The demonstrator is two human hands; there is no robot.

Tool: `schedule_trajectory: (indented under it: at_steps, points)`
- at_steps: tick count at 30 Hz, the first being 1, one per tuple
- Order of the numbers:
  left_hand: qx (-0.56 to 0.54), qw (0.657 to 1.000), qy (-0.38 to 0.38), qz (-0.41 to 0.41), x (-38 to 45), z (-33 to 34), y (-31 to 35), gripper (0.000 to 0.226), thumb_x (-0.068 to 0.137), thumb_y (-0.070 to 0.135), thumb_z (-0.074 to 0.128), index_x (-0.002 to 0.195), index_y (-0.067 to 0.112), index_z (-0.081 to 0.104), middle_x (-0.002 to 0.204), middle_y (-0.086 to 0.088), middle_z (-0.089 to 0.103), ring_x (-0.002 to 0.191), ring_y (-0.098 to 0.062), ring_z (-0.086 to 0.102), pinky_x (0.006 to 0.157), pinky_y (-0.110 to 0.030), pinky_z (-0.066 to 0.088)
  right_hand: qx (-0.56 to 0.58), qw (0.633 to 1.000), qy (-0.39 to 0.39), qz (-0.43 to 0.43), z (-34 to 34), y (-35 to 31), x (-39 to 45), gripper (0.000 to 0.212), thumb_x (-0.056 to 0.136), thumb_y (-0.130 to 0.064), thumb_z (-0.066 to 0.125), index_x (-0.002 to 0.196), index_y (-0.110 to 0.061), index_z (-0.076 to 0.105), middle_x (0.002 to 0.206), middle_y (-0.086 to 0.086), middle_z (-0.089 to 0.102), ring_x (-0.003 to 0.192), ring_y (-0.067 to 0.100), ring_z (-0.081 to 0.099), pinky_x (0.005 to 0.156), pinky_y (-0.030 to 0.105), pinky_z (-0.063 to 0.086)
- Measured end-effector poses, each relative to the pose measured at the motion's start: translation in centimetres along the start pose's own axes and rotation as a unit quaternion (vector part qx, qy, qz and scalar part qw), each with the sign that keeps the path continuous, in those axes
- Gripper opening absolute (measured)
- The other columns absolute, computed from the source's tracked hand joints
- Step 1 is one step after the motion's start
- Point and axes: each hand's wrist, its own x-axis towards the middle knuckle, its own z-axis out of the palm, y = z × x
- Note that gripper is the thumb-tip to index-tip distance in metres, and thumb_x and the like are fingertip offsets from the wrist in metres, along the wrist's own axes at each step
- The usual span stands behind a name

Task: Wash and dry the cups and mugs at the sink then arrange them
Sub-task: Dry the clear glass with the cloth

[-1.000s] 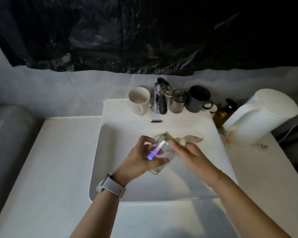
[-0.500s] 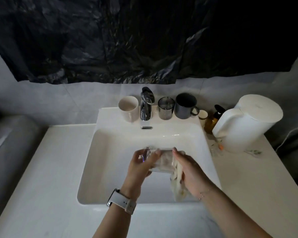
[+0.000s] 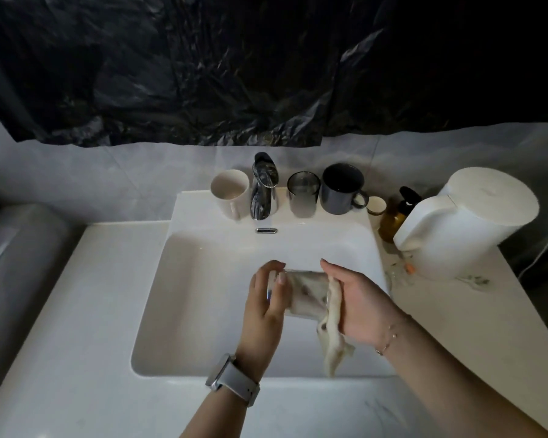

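Glass cup (image 3: 301, 294), fingers (image 3: 274, 273) curled (cloth (image 3: 331, 336) inside)

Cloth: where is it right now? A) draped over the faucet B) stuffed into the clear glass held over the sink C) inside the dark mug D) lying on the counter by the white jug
B: the cloth fills the clear glass, which the left hand grips, tail hanging by the right hand.

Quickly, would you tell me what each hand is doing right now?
Left hand: grips the base end of the clear glass, held sideways over the sink.
Right hand: holds the cloth stuffed into the glass.
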Motion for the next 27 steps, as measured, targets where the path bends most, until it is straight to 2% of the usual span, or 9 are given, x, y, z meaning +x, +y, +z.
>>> schedule_trajectory:
  at_steps: [5,9,11,12,13,14,19,24,27]
  points:
    - [0.044,0.998,-0.014,0.052,-0.2,0.1,-0.6,0.040,0.093,0.050,0.043,0.117,0.022,0.058,0.120,-0.002,0.058,0.116,-0.014,0.055,0.096,-0.023,0.044,0.025,0.999,-0.046,0.011,-1.8,0.9,0.4,0.061,0.091,-0.052,0.049,0.137,-0.013,0.052,0.151,0.010,0.039,0.139,0.024,0.037,0.116,0.042,0.010]
    - [0.003,0.999,-0.001,0.047,-0.8,1.2,-0.5,0.036,0.095,0.049,0.041,0.114,0.024,0.058,0.117,0.001,0.059,0.115,-0.018,0.056,0.100,-0.040,0.045,-0.009,1.000,-0.010,-0.025,-2.0,1.7,-0.1,0.082,0.077,-0.060,0.067,0.137,-0.007,0.048,0.113,0.016,0.042,0.098,0.030,0.034,0.083,0.039,0.031]
    - [-0.059,0.998,-0.005,0.004,-0.9,1.7,0.1,0.033,0.094,0.054,0.041,0.108,0.029,0.058,0.110,0.006,0.060,0.108,-0.021,0.059,0.096,-0.051,0.047,-0.127,0.990,0.006,-0.066,-1.3,2.1,-0.7,0.085,0.072,-0.071,0.063,0.130,-0.009,0.054,0.103,0.006,0.046,0.090,0.035,0.043,0.083,0.042,0.039]
    - [-0.086,0.996,-0.007,-0.014,-0.8,1.8,0.4,0.033,0.093,0.056,0.041,0.105,0.031,0.059,0.107,0.007,0.060,0.105,-0.023,0.059,0.094,-0.055,0.047,-0.199,0.975,0.013,-0.093,-1.0,2.3,-1.2,0.081,0.071,-0.074,0.059,0.123,-0.011,0.058,0.091,0.027,0.059,0.090,0.033,0.054,0.091,0.045,0.042]
    - [-0.102,0.994,-0.009,-0.027,-0.7,1.8,0.8,0.033,0.091,0.058,0.042,0.102,0.033,0.060,0.105,0.005,0.060,0.103,-0.027,0.059,0.094,-0.055,0.046,-0.250,0.960,0.012,-0.121,-0.5,2.3,-1.8,0.070,0.073,-0.073,0.054,0.111,-0.015,0.062,0.098,0.027,0.062,0.084,0.015,0.062,0.095,0.043,0.042]
    - [-0.106,0.994,-0.013,-0.039,-0.4,1.7,1.2,0.033,0.089,0.059,0.042,0.100,0.033,0.061,0.105,0.001,0.061,0.103,-0.031,0.059,0.092,-0.052,0.047,-0.265,0.953,0.001,-0.147,0.0,2.2,-2.3,0.051,0.078,-0.065,0.050,0.099,-0.020,0.062,0.067,-0.003,0.070,0.073,-0.003,0.062,0.093,0.032,0.043]
    - [-0.151,0.969,-0.084,-0.177,0.8,1.1,2.3,0.051,0.092,0.054,0.039,0.115,0.011,0.057,0.114,-0.024,0.065,0.090,-0.030,0.067,0.070,-0.038,0.056,-0.382,0.896,-0.041,-0.221,0.4,2.3,-2.9,0.013,0.101,-0.013,0.045,0.109,-0.021,0.052,0.065,-0.041,0.058,0.067,-0.018,0.056,0.064,0.001,0.039]
    - [-0.173,0.941,-0.159,-0.244,0.6,1.0,2.4,0.049,0.104,0.050,0.031,0.113,0.015,0.064,0.104,-0.007,0.074,0.087,-0.019,0.070,0.078,-0.037,0.057,-0.417,0.867,0.046,-0.270,-0.3,2.3,-2.2,0.035,0.098,-0.025,0.050,0.065,-0.029,0.058,0.043,-0.022,0.048,0.044,-0.003,0.045,0.053,0.011,0.033]
    - [-0.174,0.925,-0.185,-0.281,0.2,0.4,2.9,0.062,0.098,0.063,0.030,0.116,0.014,0.065,0.102,-0.009,0.071,0.076,-0.025,0.068,0.070,-0.035,0.058,-0.280,0.928,0.119,-0.214,-0.8,2.0,-1.9,0.055,0.087,-0.055,0.058,0.071,-0.004,0.063,0.059,-0.013,0.054,0.061,0.002,0.051,0.060,0.018,0.038]
